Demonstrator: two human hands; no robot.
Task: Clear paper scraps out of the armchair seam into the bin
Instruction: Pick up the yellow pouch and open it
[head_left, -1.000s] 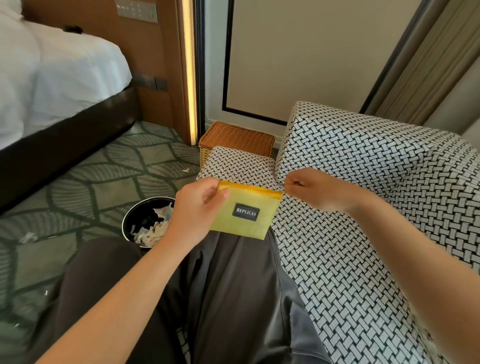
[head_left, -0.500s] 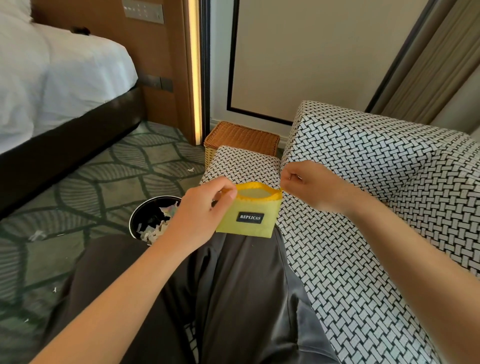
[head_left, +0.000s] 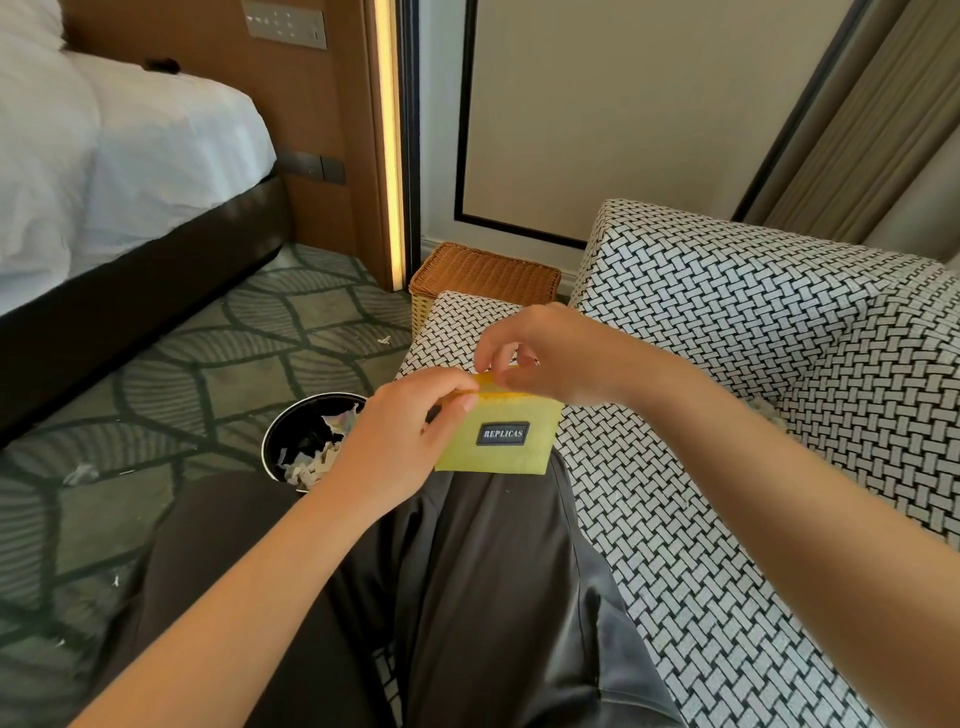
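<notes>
I sit on a black-and-white woven armchair (head_left: 727, 332). A small yellow pouch (head_left: 514, 447) with a black "REPLICAS" label is held above my lap. My left hand (head_left: 400, 441) pinches its top left corner. My right hand (head_left: 540, 358) has its fingertips on the pouch's orange top edge, near the middle. A round black bin (head_left: 283, 441) with paper scraps inside stands on the carpet to the left of my knee. A pale scrap (head_left: 769, 410) shows in the seam by the armchair's right arm.
A wicker basket (head_left: 483, 280) stands against the wall behind the chair's front corner. A bed (head_left: 130, 171) with white linen fills the left side. A few paper scraps (head_left: 80, 473) lie on the patterned carpet. Curtains hang at the top right.
My right hand has slid left along the pouch's top edge, from its right corner toward my left hand. The pouch's mouth, seen gaping half a second ago, now looks flat.
</notes>
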